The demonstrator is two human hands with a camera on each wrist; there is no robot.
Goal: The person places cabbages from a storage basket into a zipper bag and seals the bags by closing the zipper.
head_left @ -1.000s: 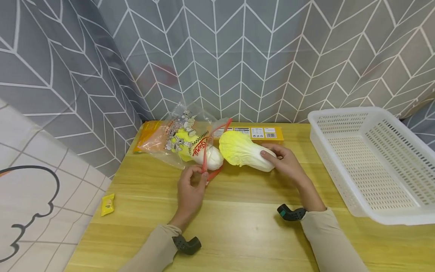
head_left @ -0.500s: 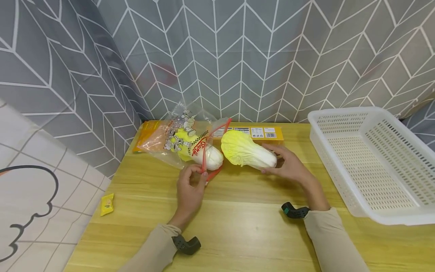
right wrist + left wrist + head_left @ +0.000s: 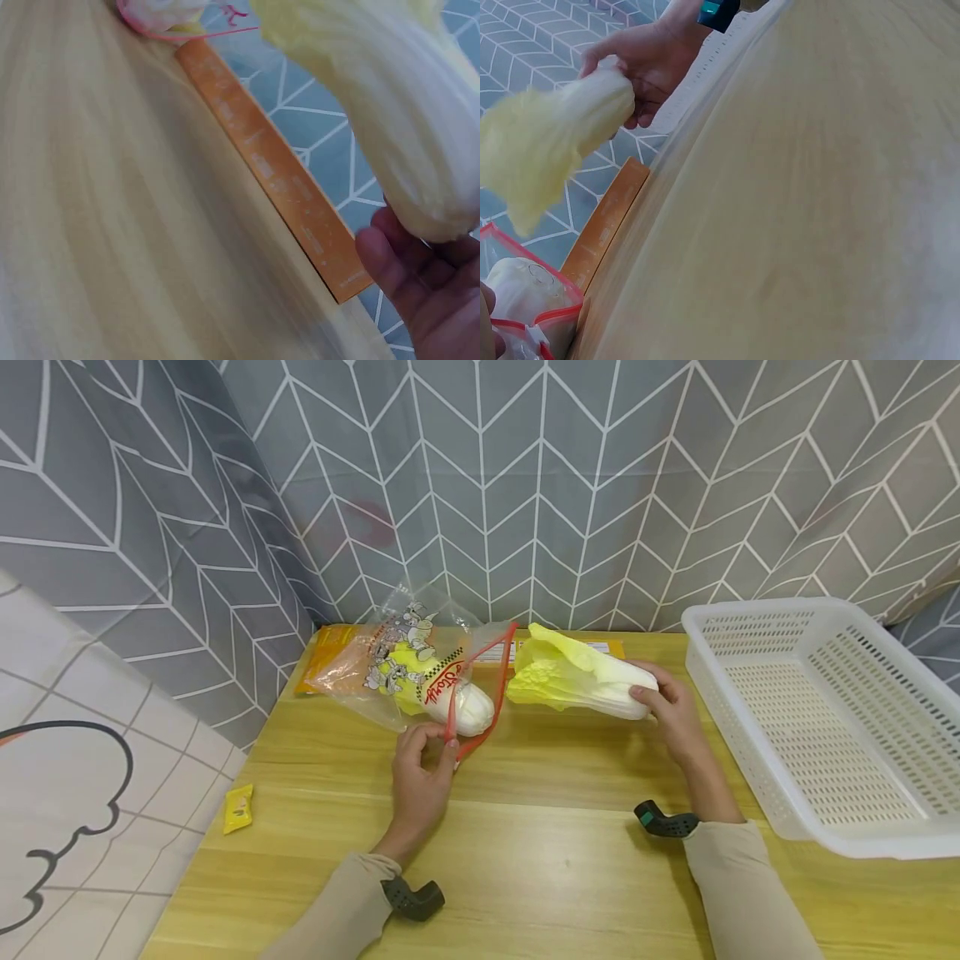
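Note:
My left hand [image 3: 422,785] pinches the red zip edge of a clear printed zip bag [image 3: 405,643], keeping its mouth apart. Inside the bag lies one napa cabbage [image 3: 471,708], white base toward the opening, its yellow leaves seen through the film. My right hand [image 3: 667,710] grips a second napa cabbage [image 3: 592,681] by its white base, off the table. That cabbage's yellow leaf end points left, close to the bag's mouth. In the right wrist view, the fingers [image 3: 382,259] are around the base of the held cabbage [image 3: 405,112].
A long orange box [image 3: 277,180] lies along the back edge, partly behind the bag. To the right stands a white perforated plastic basket [image 3: 787,760]. A small yellow packet [image 3: 237,808] lies at the table's left edge. A patterned curtain [image 3: 570,485] hangs behind.
The right hand has shifted its grip and drawn the held cabbage to the right, turning it so that its leaves' inner side shows. The left hand stays on the bag's edge; its mouth looks wider.

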